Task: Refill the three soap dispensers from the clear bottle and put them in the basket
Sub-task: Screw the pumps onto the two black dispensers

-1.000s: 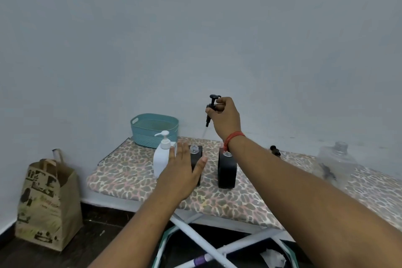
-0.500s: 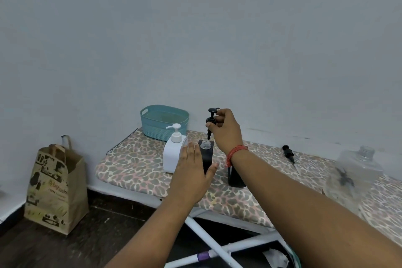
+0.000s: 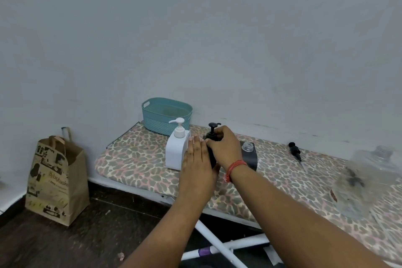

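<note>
On the leopard-print board stand three dispensers. The white dispenser [image 3: 175,152] has its pump on. Beside it stands a black dispenser [image 3: 211,154], mostly hidden by my hands; my left hand [image 3: 196,161] holds its body with straight fingers and the thumb round the front. My right hand [image 3: 224,146] grips the black pump [image 3: 212,130] sitting on that bottle's neck. A second black dispenser [image 3: 250,155] stands open-necked to the right. Another black pump [image 3: 295,150] lies on the board. The clear bottle [image 3: 367,178] stands at the far right. The teal basket [image 3: 166,115] sits at the back left.
The board [image 3: 134,159] rests on white crossed legs [image 3: 219,248] against a plain wall. A brown paper bag [image 3: 54,180] stands on the dark floor at the left.
My right hand has lowered the black pump from above into the neck of the left black dispenser. My left hand stays on that bottle. The camera has shifted left.
</note>
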The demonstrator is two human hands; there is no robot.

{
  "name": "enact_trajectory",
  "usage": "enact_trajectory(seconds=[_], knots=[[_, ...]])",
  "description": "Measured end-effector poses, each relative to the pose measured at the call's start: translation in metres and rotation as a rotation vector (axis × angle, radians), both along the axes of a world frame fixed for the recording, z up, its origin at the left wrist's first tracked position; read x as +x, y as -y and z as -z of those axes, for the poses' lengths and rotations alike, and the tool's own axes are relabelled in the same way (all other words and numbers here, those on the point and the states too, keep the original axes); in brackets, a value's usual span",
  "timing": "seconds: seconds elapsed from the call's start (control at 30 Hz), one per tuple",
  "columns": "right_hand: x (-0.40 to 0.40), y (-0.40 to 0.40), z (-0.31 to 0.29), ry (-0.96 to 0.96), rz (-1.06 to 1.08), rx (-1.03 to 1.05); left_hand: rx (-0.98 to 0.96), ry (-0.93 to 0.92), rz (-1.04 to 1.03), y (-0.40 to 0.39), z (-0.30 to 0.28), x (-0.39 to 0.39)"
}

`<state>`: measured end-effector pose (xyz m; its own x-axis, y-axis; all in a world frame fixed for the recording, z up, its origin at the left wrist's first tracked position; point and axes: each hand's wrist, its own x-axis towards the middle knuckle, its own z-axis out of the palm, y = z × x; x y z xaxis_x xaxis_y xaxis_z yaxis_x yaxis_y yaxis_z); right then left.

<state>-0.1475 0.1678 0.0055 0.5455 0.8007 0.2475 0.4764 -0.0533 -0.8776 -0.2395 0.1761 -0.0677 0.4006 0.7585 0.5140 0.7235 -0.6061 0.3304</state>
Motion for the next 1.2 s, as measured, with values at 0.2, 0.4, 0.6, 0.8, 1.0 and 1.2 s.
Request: enact_trajectory(seconds=[0.2,0.4,0.6,0.8,1.0,1.2], knots=[[-0.002,0.001,-0.002,0.13,0.009,-0.062,0.085,-0.075,-0.067,0.002,0.002,-0.004],[0.001,0.006,-0.003,0.293,0.015,-0.097,0.093,-0.095,-0.055,0.004,0.001,-0.005],[-0.003,0.003,-0.002,0.152,0.091,-0.032,0.013,-0.204,-0.03,0.011,-0.009,-0.01],[-0.005,-0.008,0.001,-0.05,0.091,-0.03,0.043,-0.13,-0.031,0.009,-0.005,-0.009],[0.016,0.002,-0.042,0.323,-0.226,-0.085,0.01,-0.128,0.0,0.008,-0.006,-0.01],[0.019,-0.007,-0.063,0.569,-0.357,-0.304,-0.007,-0.138,-0.007,0.006,-0.004,-0.011]])
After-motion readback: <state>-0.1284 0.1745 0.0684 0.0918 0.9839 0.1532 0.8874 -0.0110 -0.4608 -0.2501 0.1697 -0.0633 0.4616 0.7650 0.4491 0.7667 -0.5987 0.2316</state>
